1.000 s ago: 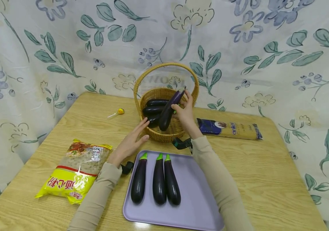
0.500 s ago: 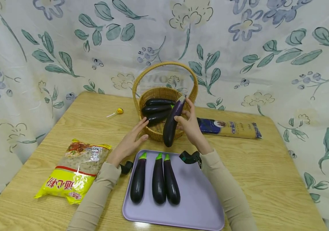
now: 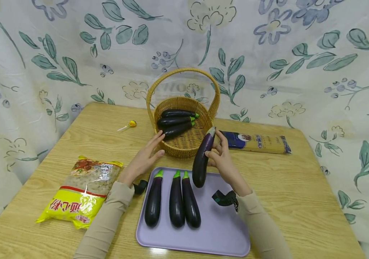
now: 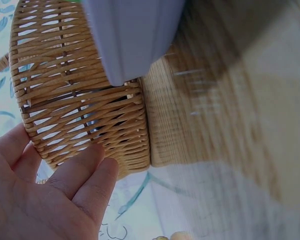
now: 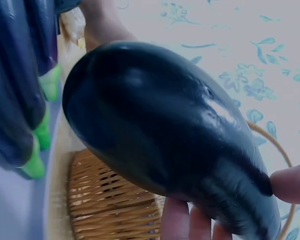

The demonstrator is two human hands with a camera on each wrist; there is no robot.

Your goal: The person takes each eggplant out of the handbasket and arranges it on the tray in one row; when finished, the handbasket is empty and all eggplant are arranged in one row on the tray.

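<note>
My right hand [image 3: 224, 162] grips an eggplant [image 3: 201, 160] near its stem end, holding it tilted above the far edge of the lilac tray [image 3: 223, 230]. In the right wrist view that eggplant [image 5: 160, 115] fills the middle, with the thumb on one side and fingers on the other. My left hand [image 3: 143, 160] touches the left rim of the wicker basket [image 3: 184, 153] with relaxed fingers; the left wrist view shows its fingertips on the basket's weave [image 4: 90, 120]. Three eggplants [image 3: 176, 121] lie in the basket, and three more eggplants [image 3: 176, 203] lie side by side on the tray.
A yellow bag of pasta [image 3: 81, 194] lies on the table's left. The lollipop [image 3: 130, 124] is left of the basket. To the basket's right lies a long blue-and-clear pasta packet [image 3: 255, 142]. A floral curtain [image 3: 113, 72] hangs behind the table.
My right hand has brought the eggplant out of the basket, moving toward me and slightly right, to above the tray's far edge. The left hand has stayed at the basket's rim.
</note>
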